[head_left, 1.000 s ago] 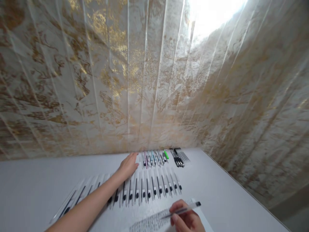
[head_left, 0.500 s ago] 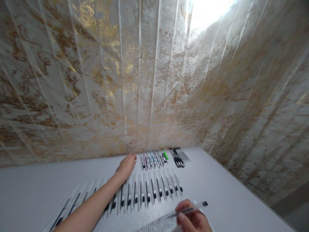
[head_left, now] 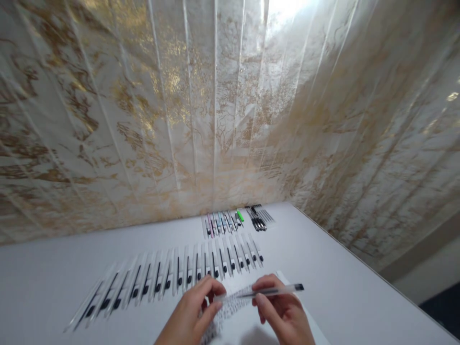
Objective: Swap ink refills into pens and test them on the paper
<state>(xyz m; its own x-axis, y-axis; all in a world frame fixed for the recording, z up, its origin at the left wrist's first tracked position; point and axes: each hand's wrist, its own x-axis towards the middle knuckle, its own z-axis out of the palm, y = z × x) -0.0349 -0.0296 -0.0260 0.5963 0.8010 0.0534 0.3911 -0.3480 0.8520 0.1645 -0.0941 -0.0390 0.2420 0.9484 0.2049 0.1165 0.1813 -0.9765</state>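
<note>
My right hand [head_left: 282, 306] pinches a gel pen [head_left: 282, 290] with a frosted barrel and a black end, its tip pointing left. Facing it, my left hand [head_left: 197, 309] has thumb and forefinger closed on a small clear piece [head_left: 222, 298], whose kind I cannot make out, close to the pen's tip. Below both hands lies a white sheet of paper [head_left: 247, 323] covered partly with dark handwriting. Behind the hands runs a long slanting row of clear pen barrels, dark refills and black caps [head_left: 167, 284].
Farther back lie several pens in pink, blue and clear [head_left: 219, 224], with a bright green highlighter [head_left: 240, 216] beside them. Several black pens [head_left: 258, 223] and thin refills [head_left: 266, 216] are to its right. A gold-patterned covering [head_left: 201, 120] rises behind the white table [head_left: 345, 287].
My left hand has come back from the far row of pens to the front, beside the pen tip. The pen stays in my right hand. The view has shifted slightly.
</note>
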